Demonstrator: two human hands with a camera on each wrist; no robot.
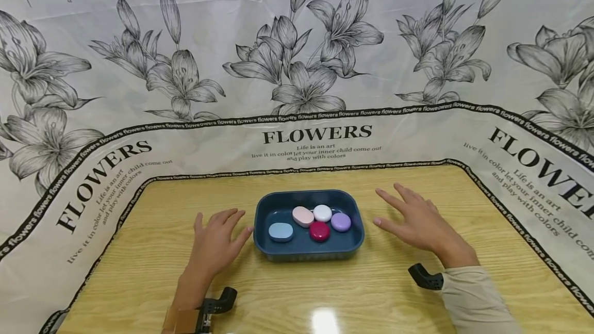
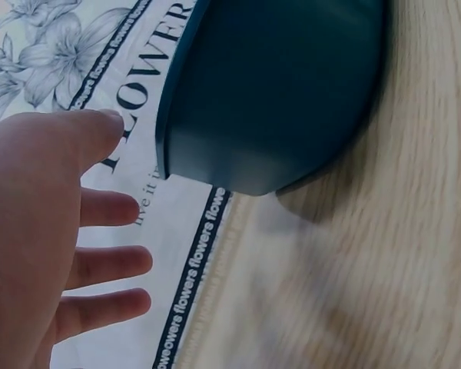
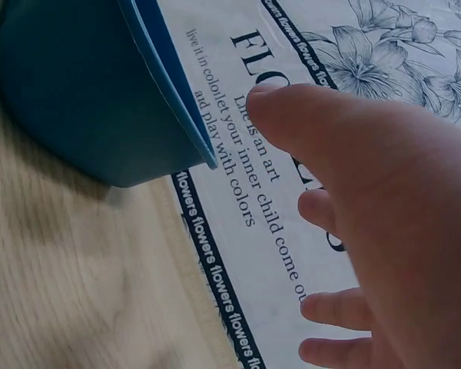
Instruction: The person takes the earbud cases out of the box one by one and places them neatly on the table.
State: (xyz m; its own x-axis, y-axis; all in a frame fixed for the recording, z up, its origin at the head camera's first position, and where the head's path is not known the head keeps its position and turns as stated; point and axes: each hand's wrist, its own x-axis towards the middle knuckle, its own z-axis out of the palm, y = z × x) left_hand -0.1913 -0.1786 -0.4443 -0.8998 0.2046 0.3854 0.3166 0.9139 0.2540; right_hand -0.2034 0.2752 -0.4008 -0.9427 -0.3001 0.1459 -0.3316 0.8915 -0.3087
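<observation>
A dark blue rectangular tub [image 1: 308,256] with rounded corners stands on the wooden table between both hands. Inside it lie several smooth rounded pieces: a light blue oval one [image 1: 280,232] on the left, a pink oval one [image 1: 303,216], a white one [image 1: 322,213], a purple one [image 1: 341,222] and a crimson one [image 1: 319,231] grouped toward the right. My left hand [image 1: 215,244] hovers by the tub's left end with fingers spread, thumb tip close to the rim. Off the right end, my right hand [image 1: 417,220] holds nothing, fingers extended and a gap away from the tub [image 3: 84,92].
Wood-grain table [image 1: 287,293] surrounds the tub. A white cloth printed with lilies and "FLOWERS" lettering [image 1: 317,134] rises behind and along both sides. Black curved mounts [image 1: 225,300] sit at each wrist; a beige sleeve [image 1: 478,298] covers the right forearm.
</observation>
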